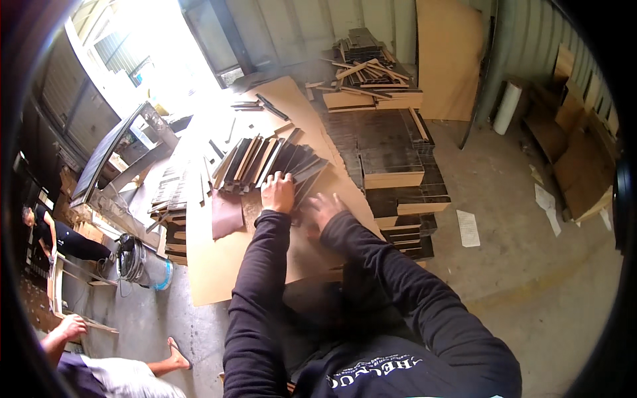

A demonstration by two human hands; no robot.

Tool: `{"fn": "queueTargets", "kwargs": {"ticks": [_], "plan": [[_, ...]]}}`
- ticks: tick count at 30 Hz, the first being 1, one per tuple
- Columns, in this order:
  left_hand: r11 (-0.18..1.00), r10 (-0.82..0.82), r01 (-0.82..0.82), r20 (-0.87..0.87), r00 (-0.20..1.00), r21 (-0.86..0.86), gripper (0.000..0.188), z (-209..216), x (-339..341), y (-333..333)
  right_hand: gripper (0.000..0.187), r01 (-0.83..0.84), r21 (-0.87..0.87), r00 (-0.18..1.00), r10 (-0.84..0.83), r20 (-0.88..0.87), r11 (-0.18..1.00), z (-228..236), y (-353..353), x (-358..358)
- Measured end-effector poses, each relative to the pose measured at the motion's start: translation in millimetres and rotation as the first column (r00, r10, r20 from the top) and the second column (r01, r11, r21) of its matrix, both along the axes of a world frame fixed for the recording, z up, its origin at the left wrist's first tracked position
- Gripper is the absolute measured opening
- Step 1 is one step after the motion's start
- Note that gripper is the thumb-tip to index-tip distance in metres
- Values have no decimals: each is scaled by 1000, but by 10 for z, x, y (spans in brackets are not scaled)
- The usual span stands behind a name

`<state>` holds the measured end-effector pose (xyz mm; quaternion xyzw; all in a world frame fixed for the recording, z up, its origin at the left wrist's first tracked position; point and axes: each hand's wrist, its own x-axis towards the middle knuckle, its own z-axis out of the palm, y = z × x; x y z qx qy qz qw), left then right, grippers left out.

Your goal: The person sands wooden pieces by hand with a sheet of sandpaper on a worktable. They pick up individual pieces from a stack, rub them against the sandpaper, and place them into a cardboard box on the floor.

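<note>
My left hand is closed over the near ends of several dark strips, its fingers bent and pressed down on them. These flat strips, some with pale tan edges, lie in a fanned row on a big tan board. My right hand is just to the right of it, low over the board beside the strip ends. Motion smears its fingers, so their grip is unclear. A reddish-brown piece of sheet lies flat left of my left hand.
Dark stacked boards rise right of the tan board, with loose strips on top. Strip stacks stand at left. A person sits at lower left; another person bends farther back. Paper lies on the floor.
</note>
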<state>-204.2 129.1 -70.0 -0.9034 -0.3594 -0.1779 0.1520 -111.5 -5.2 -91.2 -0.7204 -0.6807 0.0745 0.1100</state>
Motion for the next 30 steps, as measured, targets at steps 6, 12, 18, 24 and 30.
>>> {"fn": "queueTargets", "kwargs": {"ticks": [6,12,18,24,30], "plan": [[996,-65,65,-2,998,56,15,-8,-100,121,70,7,-16,1000,-7,11,1000,108,28,-40],[997,-5,38,415,910,-70,18,151,-700,23,76,7,-113,999,-3,41,994,264,187,-171],[616,534,426,749,393,-663,19,-24,-1678,-949,75,116,-96,990,-107,89,989,104,581,-266],[483,824,548,566,-20,-683,14,-525,-2788,-2865,82,-30,210,998,39,-42,977,19,839,-183],[215,881,698,444,163,-683,31,-720,-2627,-3025,86,66,-125,994,-54,96,990,310,555,-265]]}}
